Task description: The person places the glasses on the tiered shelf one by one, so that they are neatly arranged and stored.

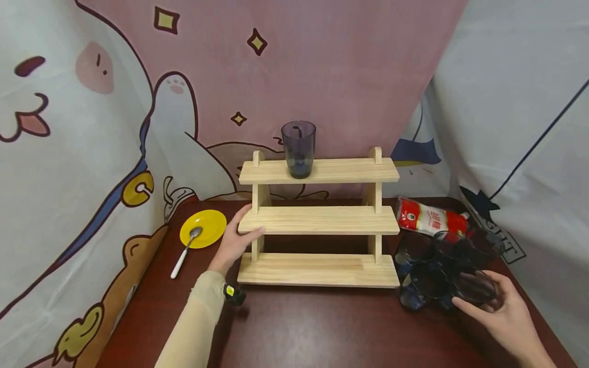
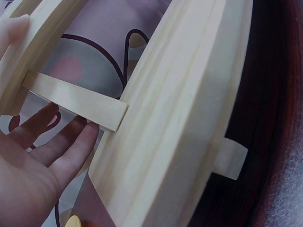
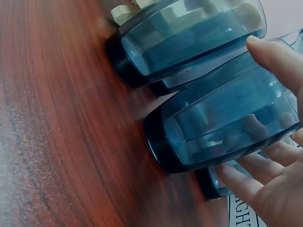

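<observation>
Wooden shelf [image 1: 317, 220], 3 tiers, stands on dark red counter [image 1: 313, 327]. L hand [image 1: 232, 243] clamped on shelf's L end at mid tier, thumb on front edge, fingers at side post. R hand [image 1: 508, 312], R of shelf, holds dark glass [image 1: 474, 287] btwn thumb & fingers; other glasses [image 1: 429, 282] clustered just R of shelf. Tinted glass [image 1: 298, 151] upright on shelf's top tier, L of ctr. Red/white pkt [image 1: 432, 219] also R of shelf; yellow plate [image 1: 212, 230] w/ spoon [image 1: 186, 250] L of it.
</observation>
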Motion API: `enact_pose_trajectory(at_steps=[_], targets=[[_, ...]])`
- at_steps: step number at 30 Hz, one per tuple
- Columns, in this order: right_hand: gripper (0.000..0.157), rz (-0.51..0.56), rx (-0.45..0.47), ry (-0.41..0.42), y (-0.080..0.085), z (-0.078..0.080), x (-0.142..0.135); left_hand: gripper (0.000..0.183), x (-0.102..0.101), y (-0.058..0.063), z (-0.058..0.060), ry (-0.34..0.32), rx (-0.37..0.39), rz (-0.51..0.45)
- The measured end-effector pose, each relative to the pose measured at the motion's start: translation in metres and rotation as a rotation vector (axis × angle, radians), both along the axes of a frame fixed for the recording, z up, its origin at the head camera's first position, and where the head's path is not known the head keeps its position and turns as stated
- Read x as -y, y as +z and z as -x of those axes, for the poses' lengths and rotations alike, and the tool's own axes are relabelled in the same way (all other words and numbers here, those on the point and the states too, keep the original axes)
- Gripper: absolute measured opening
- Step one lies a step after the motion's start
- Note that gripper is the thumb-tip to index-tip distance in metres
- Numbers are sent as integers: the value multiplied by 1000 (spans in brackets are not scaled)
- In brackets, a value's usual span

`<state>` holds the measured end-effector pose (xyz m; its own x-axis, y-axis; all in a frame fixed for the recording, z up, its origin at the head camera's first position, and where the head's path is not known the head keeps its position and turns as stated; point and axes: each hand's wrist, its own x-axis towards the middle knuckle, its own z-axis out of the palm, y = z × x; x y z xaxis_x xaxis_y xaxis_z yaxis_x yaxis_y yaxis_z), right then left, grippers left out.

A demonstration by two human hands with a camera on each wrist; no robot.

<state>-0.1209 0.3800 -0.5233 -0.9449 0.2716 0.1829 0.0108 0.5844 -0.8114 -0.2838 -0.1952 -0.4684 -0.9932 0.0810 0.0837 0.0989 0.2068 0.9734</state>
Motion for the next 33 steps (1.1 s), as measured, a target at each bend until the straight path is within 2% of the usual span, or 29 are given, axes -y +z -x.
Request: enact_pose_trajectory(at_steps=[6,14,17,24,29,33], targets=[[83,49,-27,-51,10,-8,0,82,0,-2,0,1,1,7],[85,69,-142,-68,45,-14,-1,82,1,-3,0,1,-5,5],[83,134,-208,-32,58,-12,-2,81,1,-3,0,0,-5,4],[76,482,-383,99,87,3,0,82,1,-1,0,-2,-4,5],[77,556,-412,207,108,19,10,82,1,-1,0,-3,-3,8],[76,547,-417,289,122,34,21,82,1,0,0,0,10,6]])
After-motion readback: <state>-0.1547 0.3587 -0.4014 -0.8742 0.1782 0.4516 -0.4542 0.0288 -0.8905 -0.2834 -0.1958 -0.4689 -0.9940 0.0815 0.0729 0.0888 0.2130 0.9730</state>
